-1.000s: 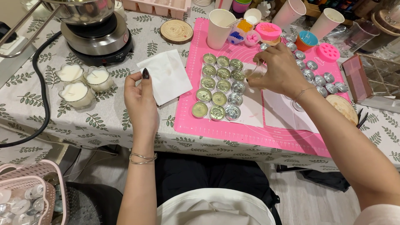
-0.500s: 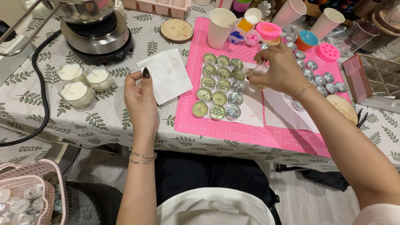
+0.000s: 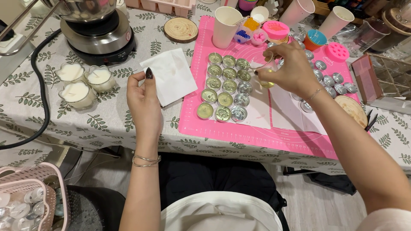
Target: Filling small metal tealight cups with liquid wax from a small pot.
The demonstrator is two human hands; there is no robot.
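Head view: right hand (image 3: 287,68) tilts a small clear cup (image 3: 266,72) of yellowish liquid over the tins (image 3: 226,87) on the pink mat (image 3: 257,128).

A slow, low pour should keep liquid inside each tin. Left hand (image 3: 143,100) rests loosely on the white napkin (image 3: 169,75); paper cups (image 3: 225,26) crowd the far side, open mat lies near.

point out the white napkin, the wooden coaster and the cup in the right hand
napkin (image 3: 171,77), head view, middle of the sheet
coaster (image 3: 181,29), head view, centre of the round top
cup (image 3: 266,70), head view, clear wall below the rim
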